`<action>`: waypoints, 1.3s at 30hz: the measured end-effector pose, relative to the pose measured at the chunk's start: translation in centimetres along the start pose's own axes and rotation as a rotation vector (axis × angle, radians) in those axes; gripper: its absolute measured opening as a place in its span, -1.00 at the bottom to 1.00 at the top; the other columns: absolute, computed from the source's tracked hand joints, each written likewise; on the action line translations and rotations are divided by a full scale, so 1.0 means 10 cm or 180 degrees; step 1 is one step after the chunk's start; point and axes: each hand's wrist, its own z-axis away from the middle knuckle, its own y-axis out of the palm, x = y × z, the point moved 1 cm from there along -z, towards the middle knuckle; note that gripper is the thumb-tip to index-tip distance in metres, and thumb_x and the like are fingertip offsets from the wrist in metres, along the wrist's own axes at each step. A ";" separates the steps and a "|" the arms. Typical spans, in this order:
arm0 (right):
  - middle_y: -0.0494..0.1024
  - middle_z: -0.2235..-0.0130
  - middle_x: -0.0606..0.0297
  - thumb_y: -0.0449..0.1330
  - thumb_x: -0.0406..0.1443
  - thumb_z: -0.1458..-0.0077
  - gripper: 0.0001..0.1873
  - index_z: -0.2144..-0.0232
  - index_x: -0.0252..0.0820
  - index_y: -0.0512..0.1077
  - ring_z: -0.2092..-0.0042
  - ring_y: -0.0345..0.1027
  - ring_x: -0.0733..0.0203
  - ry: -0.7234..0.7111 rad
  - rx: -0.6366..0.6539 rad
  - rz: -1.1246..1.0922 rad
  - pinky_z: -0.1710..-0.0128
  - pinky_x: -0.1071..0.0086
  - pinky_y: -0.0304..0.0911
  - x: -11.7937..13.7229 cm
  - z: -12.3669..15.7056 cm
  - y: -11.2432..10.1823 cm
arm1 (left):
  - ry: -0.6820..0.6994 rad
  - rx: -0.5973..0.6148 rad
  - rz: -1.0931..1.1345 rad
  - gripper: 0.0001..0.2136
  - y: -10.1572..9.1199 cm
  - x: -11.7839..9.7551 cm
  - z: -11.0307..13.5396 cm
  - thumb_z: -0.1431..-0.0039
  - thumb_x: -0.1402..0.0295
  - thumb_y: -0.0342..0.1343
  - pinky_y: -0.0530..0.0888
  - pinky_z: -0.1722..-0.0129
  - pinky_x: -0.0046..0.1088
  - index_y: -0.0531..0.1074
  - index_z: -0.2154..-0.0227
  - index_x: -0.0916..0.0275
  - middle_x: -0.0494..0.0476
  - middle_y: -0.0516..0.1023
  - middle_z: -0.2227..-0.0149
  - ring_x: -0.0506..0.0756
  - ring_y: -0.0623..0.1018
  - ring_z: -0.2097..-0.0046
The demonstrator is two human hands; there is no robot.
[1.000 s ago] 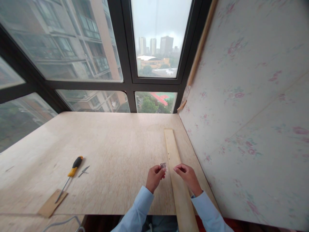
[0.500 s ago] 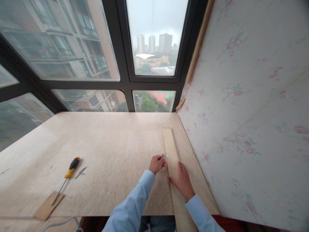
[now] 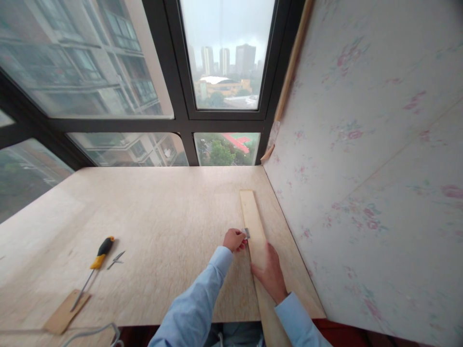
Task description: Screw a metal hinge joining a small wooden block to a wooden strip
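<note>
small metal plate (image 3: 246,233) pinched in left hand (image 3: 234,239) fingertips, touching left edge of wooden strip (image 3: 251,209) near mid-length. right hand (image 3: 269,272) spread flat, pressing on strip's near half. strip's long axis pointing away across desk (image 3: 152,217).

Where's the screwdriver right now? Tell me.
In the head view, the screwdriver lies on the left of the plywood tabletop, far from the left hand, its handle beside a small metal piece and its tip over a thin wood offcut.
</note>
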 end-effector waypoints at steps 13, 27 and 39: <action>0.10 -0.30 -0.08 0.16 -0.11 -0.08 -0.23 -0.27 -0.22 0.05 -0.31 -0.01 -0.18 -0.0028 0.0561 0.0311 -0.24 -0.07 0.07 -0.19 -0.11 -0.03 | 0.0172 -0.0143 -0.0060 -0.81 0.02 0.03 0.03 -0.13 0.27 0.15 0.33 0.66 -0.58 0.45 0.45 0.31 0.08 0.58 0.47 -0.01 0.50 0.60; 0.12 -0.32 0.03 0.16 -0.18 -0.15 -0.52 -0.12 -0.14 0.39 -0.35 -0.12 -0.13 -0.0727 0.1015 0.0329 -0.26 -0.02 0.02 -0.10 -0.66 0.10 | 0.0375 -0.0267 -0.0023 -0.77 0.03 0.13 -0.02 -0.10 0.20 0.17 0.37 0.62 -0.54 0.44 0.35 0.30 0.09 0.56 0.50 0.03 0.53 0.58; 0.10 -0.34 0.17 0.14 -0.17 -0.17 -0.53 -0.13 -0.03 0.37 -0.35 -0.12 -0.07 -0.0769 0.0847 0.0230 -0.25 -0.04 0.04 -0.15 -0.60 0.11 | 0.0816 -0.0573 -0.0235 -0.73 0.03 0.16 0.12 -0.12 0.20 0.18 0.29 0.56 -0.58 0.42 0.19 0.25 -0.08 0.47 0.59 -0.03 0.46 0.61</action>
